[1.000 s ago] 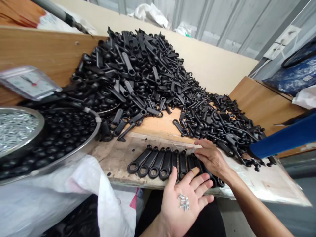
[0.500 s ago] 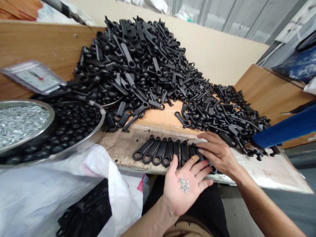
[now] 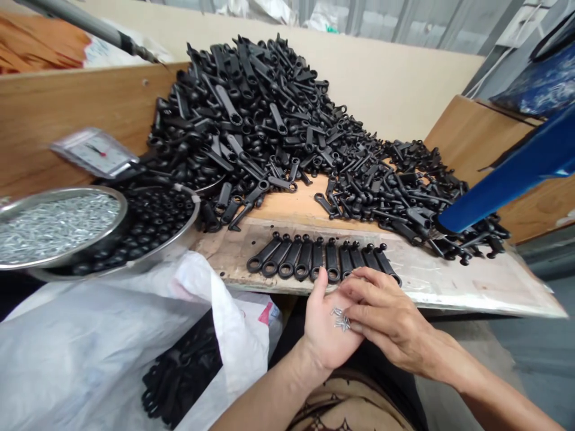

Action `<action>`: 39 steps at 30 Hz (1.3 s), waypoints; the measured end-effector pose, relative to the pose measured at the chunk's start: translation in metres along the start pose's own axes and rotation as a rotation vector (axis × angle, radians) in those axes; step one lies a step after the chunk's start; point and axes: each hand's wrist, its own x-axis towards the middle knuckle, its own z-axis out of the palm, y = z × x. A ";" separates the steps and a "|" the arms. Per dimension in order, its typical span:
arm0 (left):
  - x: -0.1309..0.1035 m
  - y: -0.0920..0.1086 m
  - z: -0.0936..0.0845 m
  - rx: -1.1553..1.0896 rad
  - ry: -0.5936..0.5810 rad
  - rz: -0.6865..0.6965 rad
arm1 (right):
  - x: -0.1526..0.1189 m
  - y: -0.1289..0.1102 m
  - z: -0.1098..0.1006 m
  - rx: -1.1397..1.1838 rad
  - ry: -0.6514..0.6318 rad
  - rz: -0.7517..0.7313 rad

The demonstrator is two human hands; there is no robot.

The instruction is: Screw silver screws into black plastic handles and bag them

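My left hand (image 3: 327, 335) is palm up with its fingers stretched out, carrying several small silver metal pins (image 3: 340, 321) on the palm. Closed fingers of my right hand (image 3: 386, 317) reach over that palm and touch the pins; whether a pin is pinched between them is hidden. Just beyond both hands, a row of black crank-like levers (image 3: 290, 257) lies side by side along the front of the bench. Each has a ring at the near end and a small knob at the far end. My hands cover some of the near ends.
Black levers form a big heap (image 3: 251, 108) behind the row, spreading right. On the left are a metal bowl of silver pins (image 3: 63, 224) and a larger bowl of black knobs (image 3: 155, 221). A dial scale (image 3: 96, 152), a white sack (image 3: 135, 335) and a blue post (image 3: 503, 179) also stand around.
My right hand has left the right end of the lever row and come back onto the pins in my left palm. More of the row now shows. The view has shifted slightly.
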 end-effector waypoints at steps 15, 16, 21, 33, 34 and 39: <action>0.003 0.011 -0.004 -0.057 0.001 0.030 | 0.010 0.003 0.010 0.007 0.060 -0.006; 0.003 0.013 -0.005 -0.073 -0.020 0.039 | 0.014 0.008 0.008 0.010 0.081 -0.008; 0.004 0.023 -0.008 -0.043 -0.083 0.065 | 0.043 0.047 -0.007 -0.028 0.255 0.091; -0.002 0.038 -0.016 -0.037 -0.081 0.053 | 0.085 0.103 0.022 -0.101 0.214 0.191; -0.002 0.039 -0.016 -0.039 -0.084 0.055 | 0.086 0.104 0.023 -0.108 0.212 0.183; -0.001 0.040 -0.019 -0.052 -0.092 0.060 | 0.087 0.107 0.024 -0.127 0.201 0.152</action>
